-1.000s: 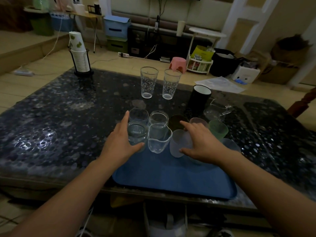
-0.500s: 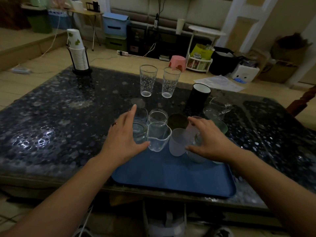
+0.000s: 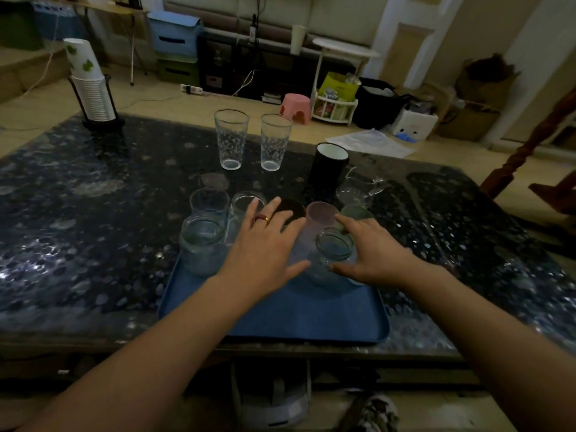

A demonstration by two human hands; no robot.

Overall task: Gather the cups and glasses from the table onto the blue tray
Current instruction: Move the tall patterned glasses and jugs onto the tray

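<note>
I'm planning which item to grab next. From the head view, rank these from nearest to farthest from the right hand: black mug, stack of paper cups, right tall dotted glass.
1. black mug, just beyond the right hand.
2. right tall dotted glass, farther back, centre.
3. stack of paper cups, far left corner.

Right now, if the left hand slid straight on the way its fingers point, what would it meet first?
Probably the dark cup: the left hand points up and slightly right, fingertips already over its near rim. Further on stands the black mug. Depth is unclear.
</note>
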